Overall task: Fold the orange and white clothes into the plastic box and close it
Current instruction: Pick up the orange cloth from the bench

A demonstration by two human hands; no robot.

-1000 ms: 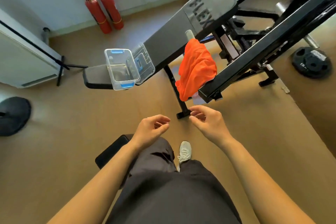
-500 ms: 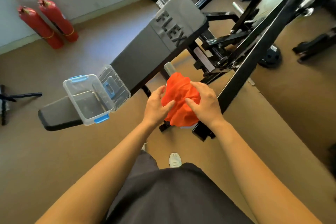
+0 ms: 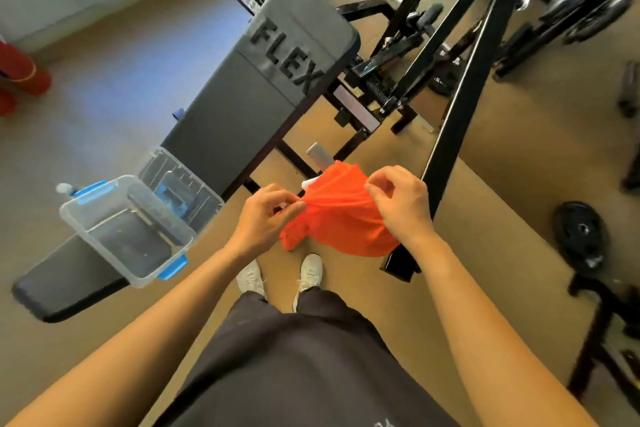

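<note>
An orange garment with a bit of white showing at its top edge hangs bunched between both hands, over the end of a black steel beam. My left hand pinches its left edge and my right hand pinches its upper right edge. The clear plastic box with blue latches stands empty on the seat of the grey bench, to the left of my hands. Its clear lid leans behind it against the bench back.
The black frame of a weight rack stands to the right of the bench. A black weight plate lies on the floor at right, and more gym gear at the far right. Red cylinders stand by the left wall. My white shoes are below the garment.
I stepped up to the rack, and both hands, empty a second ago, have taken hold of the orange garment and now pinch its edges, pulling it apart.
</note>
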